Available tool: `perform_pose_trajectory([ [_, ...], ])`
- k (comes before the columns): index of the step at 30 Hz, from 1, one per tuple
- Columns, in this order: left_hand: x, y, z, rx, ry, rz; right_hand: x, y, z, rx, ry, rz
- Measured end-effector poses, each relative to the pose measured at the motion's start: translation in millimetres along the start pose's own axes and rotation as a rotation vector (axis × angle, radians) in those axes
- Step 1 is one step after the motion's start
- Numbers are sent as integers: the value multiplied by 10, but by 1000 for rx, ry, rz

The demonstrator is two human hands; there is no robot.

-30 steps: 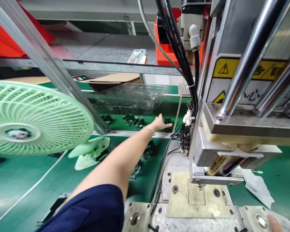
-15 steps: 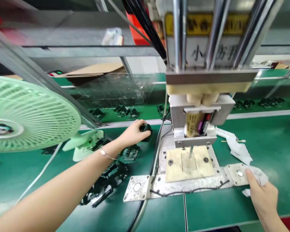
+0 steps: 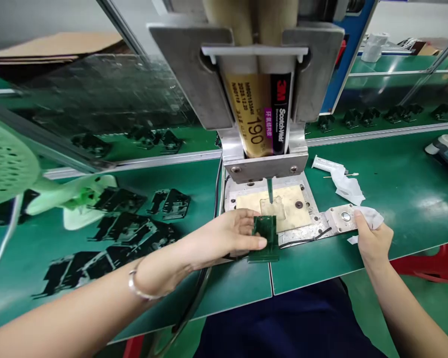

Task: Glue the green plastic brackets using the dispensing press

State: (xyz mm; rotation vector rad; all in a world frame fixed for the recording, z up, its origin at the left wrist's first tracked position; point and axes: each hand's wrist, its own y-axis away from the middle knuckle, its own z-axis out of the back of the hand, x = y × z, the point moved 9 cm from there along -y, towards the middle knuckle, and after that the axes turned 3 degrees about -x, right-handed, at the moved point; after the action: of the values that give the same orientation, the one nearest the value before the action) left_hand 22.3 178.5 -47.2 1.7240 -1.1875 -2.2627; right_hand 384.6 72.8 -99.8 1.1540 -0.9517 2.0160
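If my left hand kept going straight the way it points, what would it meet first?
Past the green part in your left hand, probably the pale plate; height is unclear, so it might pass above.

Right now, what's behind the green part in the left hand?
Behind the green part, cream plate and metal base partly show; what it and the left hand cover is hidden.
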Motion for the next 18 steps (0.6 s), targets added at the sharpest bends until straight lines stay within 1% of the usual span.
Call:
perform_pose_trajectory([
  [2,-120,-138,-33,-28,22,-34,3,3,-2,0,-12,-10],
  [3,-176,-196,-44,-24,28,-67,15,4,-4,2,-19,-7],
  [6,-300,-327,-54,0,-18,-212,58,8,-4,6,-35,12],
  [8,-368,-373,-22,-46,-145,-346,64,10,-2,7,-42,15],
  [10,-404,-390,5,-120,-328,-446,51,12,-2,10,-42,9],
  [12,-423,-372,28,-197,-533,-510,34,16,5,11,-36,-2],
  [14,-444,-295,85,-279,-712,-557,31,18,15,12,-21,-16],
  [16,-458,-146,218,-368,-813,-581,40,12,12,24,0,-49],
  [18,-418,56,441,-448,-802,-555,47,2,-19,57,35,-120],
])
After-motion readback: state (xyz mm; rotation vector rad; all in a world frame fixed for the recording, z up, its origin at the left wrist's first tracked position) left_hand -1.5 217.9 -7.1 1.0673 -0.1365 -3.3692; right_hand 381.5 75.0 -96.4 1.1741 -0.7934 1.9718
